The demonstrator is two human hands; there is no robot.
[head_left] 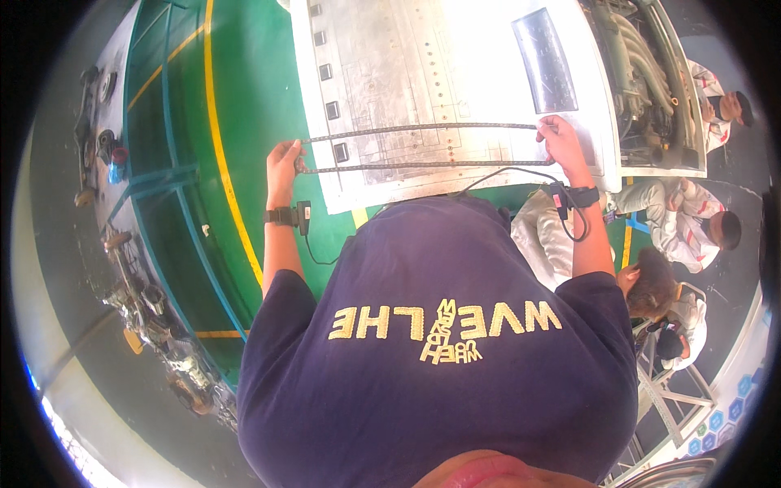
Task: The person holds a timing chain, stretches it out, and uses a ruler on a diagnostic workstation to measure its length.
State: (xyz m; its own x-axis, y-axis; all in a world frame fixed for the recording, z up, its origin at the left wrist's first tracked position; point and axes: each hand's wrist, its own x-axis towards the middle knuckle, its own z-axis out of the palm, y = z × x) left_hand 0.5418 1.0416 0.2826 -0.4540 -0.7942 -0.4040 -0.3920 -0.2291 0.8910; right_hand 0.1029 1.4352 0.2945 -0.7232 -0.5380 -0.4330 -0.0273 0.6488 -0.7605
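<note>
A long dark chain (431,127), closed into a loop, is stretched taut from side to side in front of me, its two strands running nearly parallel. My left hand (284,163) grips the loop's left end between closed fingers. At the opposite end, my right hand (563,146) has its fingers closed on the chain. Behind and below the strands lies a white-edged board (382,81) with a grey metal face, printed lines and small holes. Each wrist wears a black strap with a small cabled box.
To the right, an engine (643,73) sits in a frame beside the board. Several people in light uniforms (683,220) are close by on my right. A blue metal frame (163,183) stands on the green floor (252,73) at left, with assorted metal parts (154,301) beyond it.
</note>
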